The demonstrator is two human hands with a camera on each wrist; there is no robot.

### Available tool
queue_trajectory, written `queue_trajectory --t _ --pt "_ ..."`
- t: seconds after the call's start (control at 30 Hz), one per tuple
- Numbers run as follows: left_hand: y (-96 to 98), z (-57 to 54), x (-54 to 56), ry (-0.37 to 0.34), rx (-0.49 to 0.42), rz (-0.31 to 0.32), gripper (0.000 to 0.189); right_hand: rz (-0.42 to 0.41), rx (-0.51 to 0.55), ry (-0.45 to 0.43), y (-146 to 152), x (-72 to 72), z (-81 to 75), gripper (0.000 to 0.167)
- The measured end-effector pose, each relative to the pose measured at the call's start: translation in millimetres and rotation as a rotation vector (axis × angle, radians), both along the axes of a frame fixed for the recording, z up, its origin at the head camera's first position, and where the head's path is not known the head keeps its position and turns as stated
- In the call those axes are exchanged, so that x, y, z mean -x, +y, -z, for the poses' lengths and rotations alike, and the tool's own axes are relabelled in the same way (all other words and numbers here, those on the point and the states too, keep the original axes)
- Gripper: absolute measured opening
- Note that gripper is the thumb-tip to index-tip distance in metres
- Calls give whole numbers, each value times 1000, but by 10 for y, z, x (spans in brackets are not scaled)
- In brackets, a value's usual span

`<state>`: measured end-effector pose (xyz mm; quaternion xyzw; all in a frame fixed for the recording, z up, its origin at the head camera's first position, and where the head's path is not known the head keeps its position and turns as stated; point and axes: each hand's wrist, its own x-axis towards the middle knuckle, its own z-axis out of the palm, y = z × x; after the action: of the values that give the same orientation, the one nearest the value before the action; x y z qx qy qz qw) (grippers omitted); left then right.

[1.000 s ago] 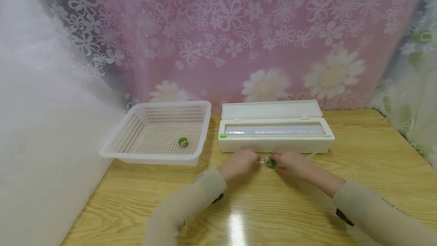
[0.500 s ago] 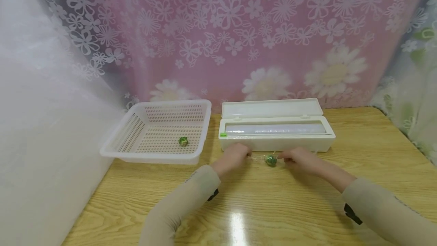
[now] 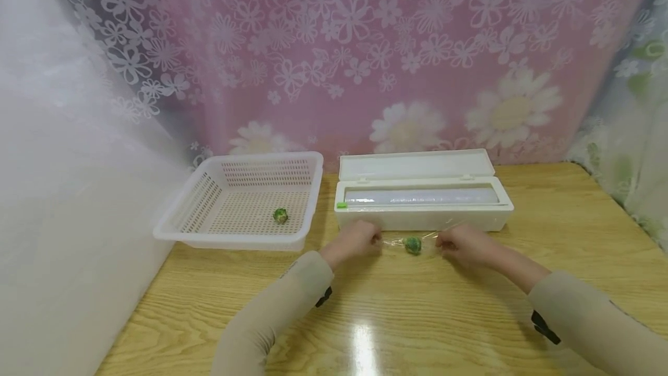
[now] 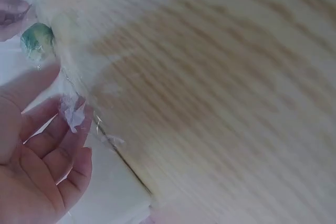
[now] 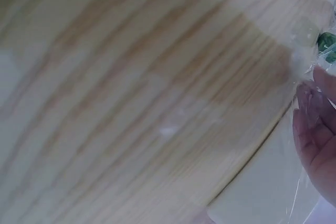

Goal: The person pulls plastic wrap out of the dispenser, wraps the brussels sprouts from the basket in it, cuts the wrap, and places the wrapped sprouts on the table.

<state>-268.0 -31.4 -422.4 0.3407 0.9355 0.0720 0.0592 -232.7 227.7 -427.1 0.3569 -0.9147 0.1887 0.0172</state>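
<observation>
A Brussels sprout (image 3: 413, 245) lies wrapped in clear cling film (image 3: 392, 242) in front of the white film dispenser (image 3: 424, 220). My left hand (image 3: 356, 241) holds the gathered left end of the film. In the left wrist view, a crumpled bunch of cling film (image 4: 72, 111) sits at that hand's fingertips. My right hand (image 3: 466, 245) pinches the film on the other side of the sprout. The film stretches between both hands, with the sprout in the middle. In the right wrist view, clear film covers the right hand's fingers (image 5: 311, 109).
A white plastic basket (image 3: 229, 242) stands at the left with another Brussels sprout (image 3: 280, 216) inside. Behind my hands, the dispenser's lid (image 3: 416, 164) is raised over a film roll (image 3: 421, 196). A green slider (image 3: 341, 205) sits at the dispenser's left. The wooden table (image 3: 396, 318) extends toward me.
My hands have moved apart from close beside the sprout, the left one leftward and the right one rightward. The film now spans the gap between them. The basket and dispenser have stayed put.
</observation>
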Motion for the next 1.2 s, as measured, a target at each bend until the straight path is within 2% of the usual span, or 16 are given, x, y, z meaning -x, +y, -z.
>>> queue_trajectory --t 0.07,0.13,0.2,0.37,0.47,0.63,0.87,1.07,1.2 --pt "-7 -2 -2 -18 -1 6 13 14 9 25 1 -1 6 10" --pt "-13 0 -2 -10 5 15 8 30 29 27 5 1 11 13" --pt "-21 6 -2 6 4 14 1 48 46 15 13 3 17 16" --pt "-36 24 22 45 -8 -22 6 101 67 -40 56 19 19 18" --pt "-44 39 37 63 -4 -52 6 129 46 -67 69 24 22 17" --pt "-63 49 60 105 8 -87 10 162 -18 -47 61 21 17 18" --pt "-86 55 77 81 4 -131 13 154 -76 -18 61 19 -1 18" --pt "-100 63 56 92 33 -133 19 110 -98 32 76 -9 30 23" --pt "-116 34 29 84 38 -135 19 104 -134 90 95 -58 42 13"
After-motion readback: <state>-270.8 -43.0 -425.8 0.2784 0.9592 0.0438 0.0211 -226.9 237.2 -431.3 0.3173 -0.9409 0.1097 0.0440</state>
